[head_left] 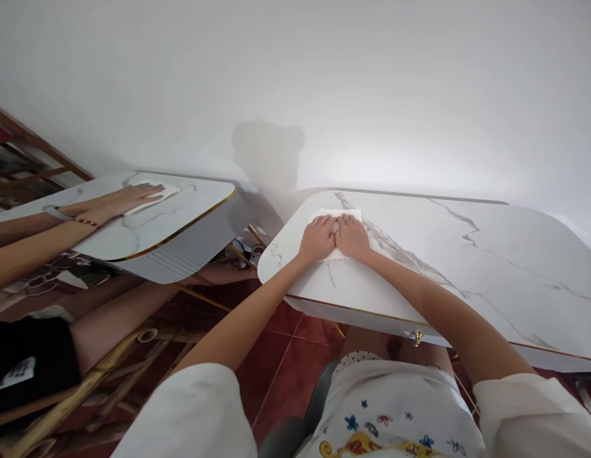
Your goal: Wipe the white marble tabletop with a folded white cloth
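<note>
A white sheet (348, 215), a paper towel or thin cloth, lies flat near the left end of the marble-patterned tabletop (419, 235). My left hand (318, 238) rests palm down on it, fingers pointing toward the wall. Right beside it, touching at the thumbs, my right hand (351, 236) also presses down on the sheet. The fingers of both hands are laid out over the sheet rather than wrapped round it. Part of the sheet is hidden under the hands.
To the left, a co-worker's hands (126, 198) lie on a white cloth (168, 191) atop a similar table (204, 194). A bamboo chair (97, 378) stands below. A gold drawer knob (417, 337) juts from my table's front. The white wall (395, 95) rises behind.
</note>
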Demonstrator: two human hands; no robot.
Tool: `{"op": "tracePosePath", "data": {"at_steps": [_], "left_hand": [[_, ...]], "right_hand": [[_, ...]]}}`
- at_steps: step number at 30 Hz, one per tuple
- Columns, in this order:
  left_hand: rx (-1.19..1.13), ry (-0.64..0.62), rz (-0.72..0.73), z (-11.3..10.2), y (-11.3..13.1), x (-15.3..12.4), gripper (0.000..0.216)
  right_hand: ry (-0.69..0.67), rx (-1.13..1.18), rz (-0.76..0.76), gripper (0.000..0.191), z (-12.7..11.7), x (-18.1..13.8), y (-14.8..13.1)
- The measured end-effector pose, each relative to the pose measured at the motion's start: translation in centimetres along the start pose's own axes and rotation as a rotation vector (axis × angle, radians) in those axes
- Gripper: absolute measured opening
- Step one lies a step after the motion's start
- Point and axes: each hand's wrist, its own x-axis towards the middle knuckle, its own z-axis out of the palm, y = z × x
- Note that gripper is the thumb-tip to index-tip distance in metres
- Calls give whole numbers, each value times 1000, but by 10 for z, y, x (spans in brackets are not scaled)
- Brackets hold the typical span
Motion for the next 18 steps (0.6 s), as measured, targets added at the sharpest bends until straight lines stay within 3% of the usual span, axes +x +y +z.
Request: {"op": "tracePosePath", "data": {"at_steps": [9,18], "left_hand": [[-30,3,-107,19,-29,57,46],[-48,25,-87,34,-42,94,45]], "right_hand": [[-43,-39,-76,45,13,69,26],[-43,-51,-36,46,24,108,48]]}}
